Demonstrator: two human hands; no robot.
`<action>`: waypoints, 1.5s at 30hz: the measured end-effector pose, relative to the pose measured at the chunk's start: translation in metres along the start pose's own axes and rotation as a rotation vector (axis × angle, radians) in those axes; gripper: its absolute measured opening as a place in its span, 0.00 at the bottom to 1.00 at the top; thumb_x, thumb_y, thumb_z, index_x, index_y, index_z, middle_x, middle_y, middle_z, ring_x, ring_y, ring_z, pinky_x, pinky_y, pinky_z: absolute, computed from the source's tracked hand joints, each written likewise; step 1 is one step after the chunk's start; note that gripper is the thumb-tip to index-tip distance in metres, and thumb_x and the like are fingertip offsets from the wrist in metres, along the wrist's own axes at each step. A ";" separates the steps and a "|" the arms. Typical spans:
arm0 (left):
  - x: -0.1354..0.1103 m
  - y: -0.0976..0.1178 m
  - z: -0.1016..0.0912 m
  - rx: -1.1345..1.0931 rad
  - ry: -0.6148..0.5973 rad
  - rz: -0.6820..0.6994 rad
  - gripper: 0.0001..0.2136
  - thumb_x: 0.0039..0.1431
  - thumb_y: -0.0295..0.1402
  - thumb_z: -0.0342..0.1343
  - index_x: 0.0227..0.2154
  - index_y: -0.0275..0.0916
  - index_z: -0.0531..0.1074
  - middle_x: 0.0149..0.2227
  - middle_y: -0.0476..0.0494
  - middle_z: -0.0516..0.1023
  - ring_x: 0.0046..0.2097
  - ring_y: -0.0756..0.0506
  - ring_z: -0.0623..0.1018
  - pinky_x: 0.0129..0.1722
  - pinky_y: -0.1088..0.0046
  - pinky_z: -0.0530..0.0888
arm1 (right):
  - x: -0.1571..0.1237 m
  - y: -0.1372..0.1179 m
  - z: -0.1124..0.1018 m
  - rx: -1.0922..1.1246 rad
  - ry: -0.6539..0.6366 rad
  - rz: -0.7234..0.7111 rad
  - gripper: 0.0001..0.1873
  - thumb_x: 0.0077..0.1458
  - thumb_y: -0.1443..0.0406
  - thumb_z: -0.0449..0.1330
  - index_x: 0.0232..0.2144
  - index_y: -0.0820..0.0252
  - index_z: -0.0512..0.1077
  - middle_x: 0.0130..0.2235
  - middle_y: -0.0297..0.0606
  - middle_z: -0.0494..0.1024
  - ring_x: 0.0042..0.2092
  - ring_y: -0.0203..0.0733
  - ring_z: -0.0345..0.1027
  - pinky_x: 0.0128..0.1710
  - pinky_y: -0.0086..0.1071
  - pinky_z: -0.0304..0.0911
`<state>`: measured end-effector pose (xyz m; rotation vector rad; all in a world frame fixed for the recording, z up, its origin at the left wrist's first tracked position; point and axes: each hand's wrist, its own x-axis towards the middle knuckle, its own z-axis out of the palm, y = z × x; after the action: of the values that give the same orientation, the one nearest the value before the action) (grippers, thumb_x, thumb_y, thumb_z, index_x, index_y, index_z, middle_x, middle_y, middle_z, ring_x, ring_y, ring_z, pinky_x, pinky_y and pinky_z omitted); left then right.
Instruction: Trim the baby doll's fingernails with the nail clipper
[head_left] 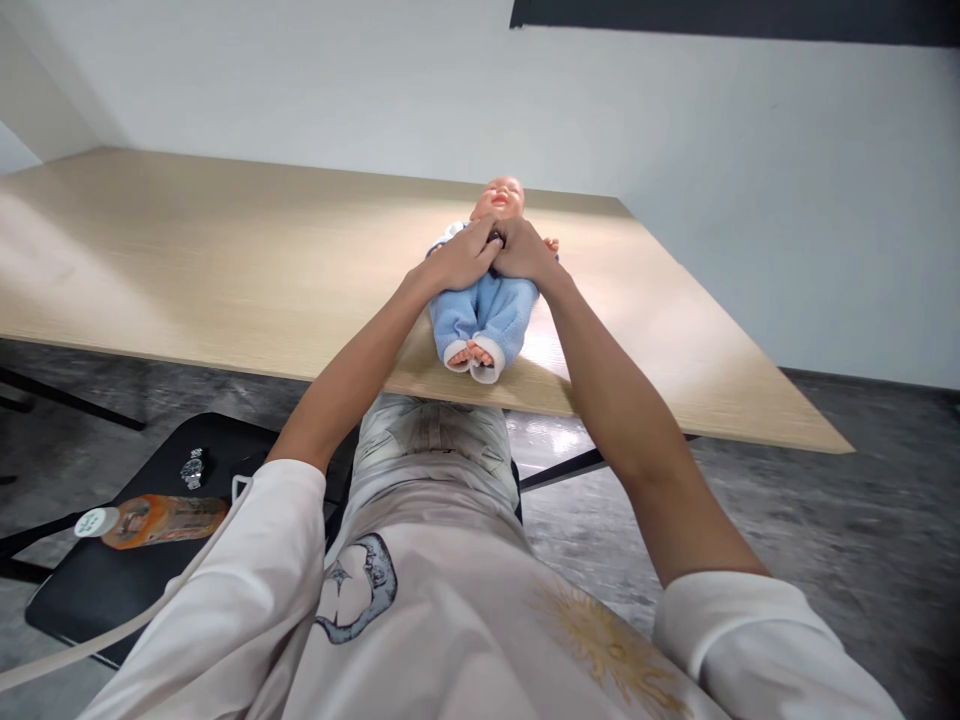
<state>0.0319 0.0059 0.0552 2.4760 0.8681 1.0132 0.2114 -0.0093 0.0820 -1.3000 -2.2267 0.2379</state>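
A baby doll (487,310) in light blue clothes lies on its back on the wooden table (187,260), feet toward me and head toward the wall. My left hand (461,262) and my right hand (523,252) rest together on the doll's chest. The fingers of both hands are curled and pinched at the garment's front, meeting at a small dark spot between them. What exactly they pinch is too small to make out. The hands hide the doll's chest and most of its arms.
A black chair seat (150,590) at my lower left carries an orange bottle (154,520) with a white cap and a wristwatch (193,467). A white wall rises behind the table. Grey floor shows to the right, and black table legs run beneath.
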 end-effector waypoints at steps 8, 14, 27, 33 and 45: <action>-0.001 0.004 0.000 0.026 -0.009 -0.008 0.10 0.78 0.37 0.48 0.52 0.42 0.72 0.59 0.32 0.83 0.63 0.30 0.80 0.70 0.42 0.74 | 0.000 0.000 0.001 -0.006 -0.007 -0.030 0.10 0.59 0.57 0.66 0.40 0.55 0.78 0.38 0.46 0.84 0.48 0.65 0.79 0.52 0.57 0.76; -0.002 0.010 -0.003 0.017 -0.028 -0.048 0.08 0.80 0.38 0.49 0.51 0.43 0.70 0.58 0.34 0.83 0.62 0.31 0.79 0.68 0.44 0.74 | 0.001 0.002 0.001 -0.004 -0.011 -0.006 0.06 0.58 0.59 0.66 0.35 0.53 0.74 0.39 0.47 0.84 0.50 0.65 0.78 0.55 0.58 0.76; -0.003 0.010 -0.004 -0.006 -0.024 -0.032 0.12 0.80 0.44 0.48 0.52 0.45 0.71 0.59 0.34 0.83 0.62 0.29 0.78 0.69 0.39 0.73 | 0.005 0.008 0.004 0.009 -0.013 -0.016 0.11 0.50 0.65 0.65 0.29 0.50 0.64 0.37 0.44 0.81 0.43 0.58 0.76 0.52 0.56 0.77; -0.002 0.008 -0.003 -0.048 -0.013 -0.033 0.13 0.78 0.49 0.52 0.54 0.49 0.74 0.57 0.36 0.85 0.64 0.28 0.79 0.71 0.40 0.74 | 0.000 -0.004 -0.001 -0.028 -0.024 0.020 0.11 0.56 0.55 0.68 0.38 0.53 0.77 0.36 0.46 0.82 0.48 0.64 0.76 0.52 0.57 0.77; -0.003 0.009 -0.003 0.000 -0.017 -0.021 0.09 0.78 0.40 0.50 0.52 0.44 0.70 0.59 0.34 0.83 0.63 0.30 0.79 0.70 0.42 0.74 | -0.003 -0.011 -0.003 -0.018 -0.020 0.019 0.14 0.57 0.54 0.67 0.42 0.54 0.79 0.34 0.44 0.81 0.47 0.64 0.76 0.50 0.55 0.75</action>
<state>0.0320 -0.0031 0.0600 2.4663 0.8871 0.9841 0.2063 -0.0180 0.0880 -1.3349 -2.2391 0.2397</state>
